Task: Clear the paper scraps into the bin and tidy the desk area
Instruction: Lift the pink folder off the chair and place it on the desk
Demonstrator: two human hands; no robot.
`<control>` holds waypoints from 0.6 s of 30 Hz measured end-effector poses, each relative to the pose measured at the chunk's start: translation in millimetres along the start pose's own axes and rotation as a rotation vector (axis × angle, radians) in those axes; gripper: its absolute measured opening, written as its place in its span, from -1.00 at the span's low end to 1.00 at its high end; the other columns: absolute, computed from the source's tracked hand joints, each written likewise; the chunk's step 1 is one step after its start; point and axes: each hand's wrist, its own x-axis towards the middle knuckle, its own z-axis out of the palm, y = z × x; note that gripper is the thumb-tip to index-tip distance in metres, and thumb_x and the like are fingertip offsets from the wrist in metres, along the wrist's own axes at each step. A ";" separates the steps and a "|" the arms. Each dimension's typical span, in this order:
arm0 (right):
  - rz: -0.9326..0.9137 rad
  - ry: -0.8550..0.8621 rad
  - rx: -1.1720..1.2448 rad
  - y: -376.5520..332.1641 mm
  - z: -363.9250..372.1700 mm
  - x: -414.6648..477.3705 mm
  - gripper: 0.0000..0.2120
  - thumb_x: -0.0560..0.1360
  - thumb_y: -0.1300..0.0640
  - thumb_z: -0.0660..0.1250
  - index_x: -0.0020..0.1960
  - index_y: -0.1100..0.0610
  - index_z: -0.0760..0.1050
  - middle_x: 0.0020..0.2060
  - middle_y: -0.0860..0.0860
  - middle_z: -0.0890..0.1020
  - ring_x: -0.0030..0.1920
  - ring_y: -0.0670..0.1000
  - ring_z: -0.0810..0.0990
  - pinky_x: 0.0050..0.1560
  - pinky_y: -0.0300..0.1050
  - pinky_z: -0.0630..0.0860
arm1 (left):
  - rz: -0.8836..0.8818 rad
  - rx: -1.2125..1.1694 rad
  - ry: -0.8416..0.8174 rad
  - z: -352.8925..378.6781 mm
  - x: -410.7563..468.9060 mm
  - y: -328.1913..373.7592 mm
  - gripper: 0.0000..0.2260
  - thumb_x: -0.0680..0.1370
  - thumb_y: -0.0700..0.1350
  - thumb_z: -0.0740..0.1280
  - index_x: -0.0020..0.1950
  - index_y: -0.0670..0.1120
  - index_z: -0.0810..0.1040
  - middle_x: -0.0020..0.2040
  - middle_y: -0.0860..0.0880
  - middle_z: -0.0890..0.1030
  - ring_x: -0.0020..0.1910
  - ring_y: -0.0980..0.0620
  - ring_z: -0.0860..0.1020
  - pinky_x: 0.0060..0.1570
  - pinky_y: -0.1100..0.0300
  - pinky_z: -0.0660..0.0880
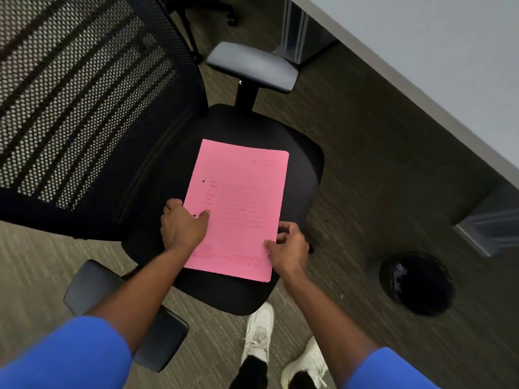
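A pink sheet of paper (241, 197) with two punched holes lies flat on the black seat of an office chair (303, 175). My left hand (182, 226) rests on the sheet's left edge, thumb on top and fingers curled at the edge. My right hand (289, 248) pinches the sheet's lower right edge between thumb and fingers. A round black bin (415, 282) with a dark liner stands on the carpet to the right of the chair.
The chair has a mesh backrest (84, 108) at left and grey armrests (252, 66), (120, 310). A grey desk (435, 66) runs along the upper right, its leg (483, 228) near the bin. My white shoes (258, 332) stand on the carpet below the seat.
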 end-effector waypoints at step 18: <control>0.023 0.143 0.118 34.3 -158.8 -106.7 -0.66 0.47 0.32 0.52 0.10 -0.03 0.57 -0.14 -0.09 0.72 -0.16 -0.03 0.73 -0.14 0.13 0.72 | 0.262 0.009 -0.203 -54.5 -153.6 69.8 -0.62 0.55 0.06 0.50 0.24 -0.12 0.55 0.17 -0.08 0.66 0.10 -0.13 0.64 0.04 -0.04 0.60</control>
